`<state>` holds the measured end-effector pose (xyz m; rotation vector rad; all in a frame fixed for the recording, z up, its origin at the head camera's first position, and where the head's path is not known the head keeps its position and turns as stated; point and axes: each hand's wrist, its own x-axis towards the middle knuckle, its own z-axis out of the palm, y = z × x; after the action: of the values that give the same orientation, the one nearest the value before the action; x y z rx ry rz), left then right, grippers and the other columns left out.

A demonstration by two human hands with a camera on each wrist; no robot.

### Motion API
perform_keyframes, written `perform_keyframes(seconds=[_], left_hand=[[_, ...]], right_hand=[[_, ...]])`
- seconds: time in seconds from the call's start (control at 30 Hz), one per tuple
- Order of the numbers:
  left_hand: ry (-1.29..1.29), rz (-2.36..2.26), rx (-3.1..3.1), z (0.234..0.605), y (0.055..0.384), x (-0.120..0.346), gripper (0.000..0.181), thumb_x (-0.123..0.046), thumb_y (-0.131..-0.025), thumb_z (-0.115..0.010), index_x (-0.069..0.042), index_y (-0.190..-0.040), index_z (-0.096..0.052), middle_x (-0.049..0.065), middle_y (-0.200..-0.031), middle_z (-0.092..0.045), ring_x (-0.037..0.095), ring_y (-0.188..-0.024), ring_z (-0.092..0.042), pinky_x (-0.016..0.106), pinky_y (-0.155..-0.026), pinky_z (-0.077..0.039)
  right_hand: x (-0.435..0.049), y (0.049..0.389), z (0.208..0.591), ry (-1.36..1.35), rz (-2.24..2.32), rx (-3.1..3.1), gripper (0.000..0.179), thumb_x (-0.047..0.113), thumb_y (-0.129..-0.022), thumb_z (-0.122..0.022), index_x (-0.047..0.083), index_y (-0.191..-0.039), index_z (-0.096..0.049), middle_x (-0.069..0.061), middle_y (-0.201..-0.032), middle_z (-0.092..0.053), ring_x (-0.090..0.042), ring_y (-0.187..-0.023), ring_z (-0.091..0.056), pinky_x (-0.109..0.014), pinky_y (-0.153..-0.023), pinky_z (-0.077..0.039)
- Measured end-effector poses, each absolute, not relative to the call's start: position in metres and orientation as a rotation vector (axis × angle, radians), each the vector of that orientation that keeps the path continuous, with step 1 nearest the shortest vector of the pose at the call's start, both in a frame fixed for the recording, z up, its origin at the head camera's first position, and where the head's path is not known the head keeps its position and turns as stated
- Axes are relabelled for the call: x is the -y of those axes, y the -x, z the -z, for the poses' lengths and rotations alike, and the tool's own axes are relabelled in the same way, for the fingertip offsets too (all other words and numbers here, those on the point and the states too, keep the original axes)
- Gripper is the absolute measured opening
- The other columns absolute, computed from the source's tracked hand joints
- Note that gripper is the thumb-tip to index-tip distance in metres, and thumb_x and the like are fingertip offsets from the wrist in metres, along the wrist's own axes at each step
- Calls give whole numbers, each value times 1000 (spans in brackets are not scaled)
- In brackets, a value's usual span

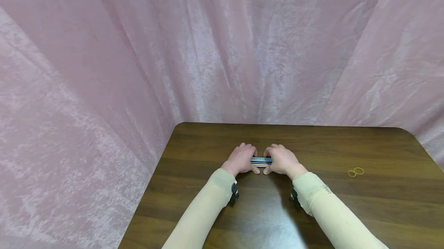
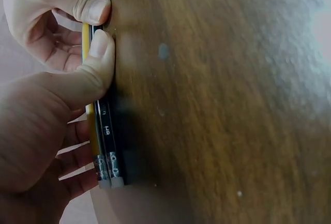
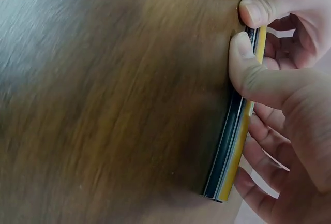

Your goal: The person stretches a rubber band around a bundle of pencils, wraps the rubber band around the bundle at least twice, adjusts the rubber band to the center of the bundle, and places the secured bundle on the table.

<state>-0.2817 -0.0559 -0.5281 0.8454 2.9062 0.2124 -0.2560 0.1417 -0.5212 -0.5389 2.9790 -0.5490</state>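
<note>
A small bundle of pencils [image 1: 261, 161], dark ones alongside a yellow one, lies crosswise between both hands, low over the table. My left hand [image 1: 241, 159] grips the bundle near its eraser end, with the thumb along the near side and the fingers behind. White erasers in silvery ferrules [image 2: 114, 167] stick out past that hand in the left wrist view. My right hand [image 1: 281, 160] holds the other half the same way. Beyond it, the flat, unsharpened ends [image 3: 215, 198] show in the right wrist view. The two thumbs are close together.
Two thin yellow rubber bands [image 1: 355, 172] lie on the brown wooden table [image 1: 215, 137], off to the right of the hands. Pink velvety curtains [image 1: 222, 48] hang behind the table's far edge and along its left side.
</note>
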Motion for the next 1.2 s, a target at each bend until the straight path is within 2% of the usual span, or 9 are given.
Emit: perform_keyframes(seconds=[0.2, 0.33, 0.5, 0.7, 0.9, 1.2], left_hand=[[-852, -227, -2882, 528, 282, 52, 45, -51, -78, -94, -21, -104, -73, -8, -101, -67, 17, -96, -54, 32, -90, -48], [-867, -202, -2867, 529, 284, 49, 42, -52, -82, -90, -19, -104, -77, -7, -98, -69, 16, -91, -54, 31, -86, -49], [-892, -140, -2876, 531, 284, 48, 42, -53, -84, -86, -18, -106, -78, -6, -96, -70, 16, -87, -55, 31, -82, -50], [-930, -90, -2902, 533, 276, 54, 43, -53, -82, -87, -16, -102, -79, -5, -94, -68, 16, -83, -53, 31, -78, -49], [-923, -39, -2945, 529, 271, 57, 42, -55, -83, -86, -17, -100, -79, -2, -95, -69, 19, -85, -56, 34, -78, -51], [-905, -31, -2921, 528, 261, 51, 45, -52, -89, -82, -15, -113, -79, 0, -108, -70, 21, -94, -57, 35, -83, -52]], right_hand=[[-141, 257, 519, 512, 518, -2964, 44, 34, -68, -102, 16, -97, -74, 3, -95, -66, -25, -93, -61, -48, -79, -55], [-144, 258, 517, 500, 473, -2942, 36, 36, -73, -100, 18, -92, -75, 4, -89, -67, -22, -87, -62, -46, -76, -55], [-144, 257, 517, 499, 441, -2933, 31, 37, -78, -96, 17, -93, -77, 4, -86, -67, -20, -83, -62, -45, -74, -54], [-135, 248, 520, 533, 378, -2950, 31, 38, -82, -93, 16, -96, -78, 3, -90, -68, -25, -87, -61, -48, -77, -54], [-127, 243, 515, 571, 280, -3015, 32, 35, -83, -93, 12, -98, -77, -4, -96, -69, -32, -91, -62, -54, -79, -56], [-132, 228, 517, 504, 348, -3030, 31, 34, -86, -89, 10, -99, -75, -7, -96, -71, -36, -93, -64, -56, -80, -53]])
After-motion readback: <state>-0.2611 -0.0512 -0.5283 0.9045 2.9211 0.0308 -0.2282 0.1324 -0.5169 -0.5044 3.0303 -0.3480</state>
